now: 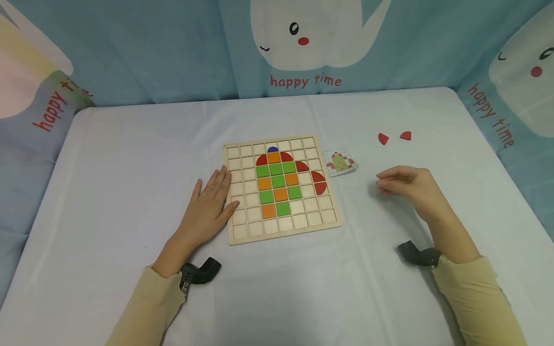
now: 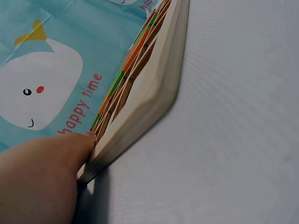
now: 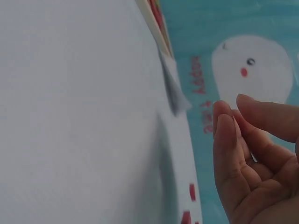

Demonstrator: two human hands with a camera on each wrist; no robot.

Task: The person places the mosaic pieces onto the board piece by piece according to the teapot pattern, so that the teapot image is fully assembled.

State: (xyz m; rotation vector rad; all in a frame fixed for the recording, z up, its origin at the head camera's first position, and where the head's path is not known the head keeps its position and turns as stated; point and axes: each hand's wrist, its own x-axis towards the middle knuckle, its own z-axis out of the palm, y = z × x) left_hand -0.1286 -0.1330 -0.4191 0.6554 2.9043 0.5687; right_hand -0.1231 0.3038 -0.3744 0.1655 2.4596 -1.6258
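Observation:
A wooden grid board lies on the table with green and orange squares, several red quarter-round pieces and a blue half-round piece in its cells. My left hand rests flat against the board's left edge, fingers straight and thumb over the frame. In the left wrist view the thumb touches the board's rim. Off to the right of the board, my right hand hovers above the table. Its fingers are loosely bent with nothing between them and the thumb. Two red quarter-round pieces lie beyond it.
A small paper card with a printed coloured pattern lies against the board's right side, one corner curled up. White cloth covers the table. Blue curtains with whale prints stand along the back and sides. Each wrist wears a black camera mount.

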